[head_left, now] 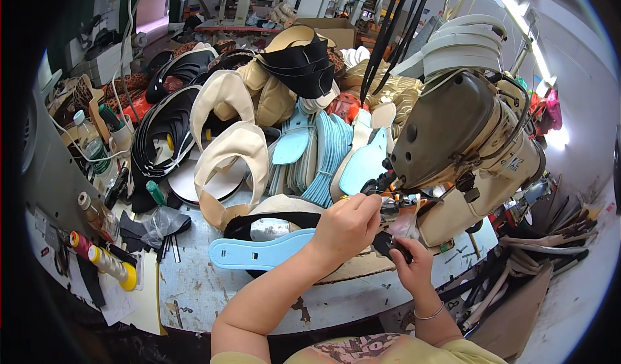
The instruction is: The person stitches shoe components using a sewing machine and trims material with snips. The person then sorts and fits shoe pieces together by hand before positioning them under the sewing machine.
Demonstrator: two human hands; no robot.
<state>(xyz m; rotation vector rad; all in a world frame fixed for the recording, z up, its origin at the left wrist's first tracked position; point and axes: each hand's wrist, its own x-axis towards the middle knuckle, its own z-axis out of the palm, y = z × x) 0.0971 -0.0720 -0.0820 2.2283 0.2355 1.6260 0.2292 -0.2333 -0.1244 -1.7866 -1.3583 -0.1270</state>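
Note:
My left hand is closed, its fingertips up at the needle area of the sewing machine. What those fingers pinch, if anything, is hidden behind the hand. Lower and to the right, my right hand is closed with thumb and fingers on a small black piece, whose kind I cannot make out. A light blue insole with small slots extends leftward from under my left wrist. Behind it, a black-edged beige curved piece lies on the table, with a shiny metal part in its opening.
Bundled light blue insoles stand behind my left hand, beside beige curved straps and coiled black strips. Thread spools and a plastic bottle are at left. White strip rolls top the machine; scraps pile at right.

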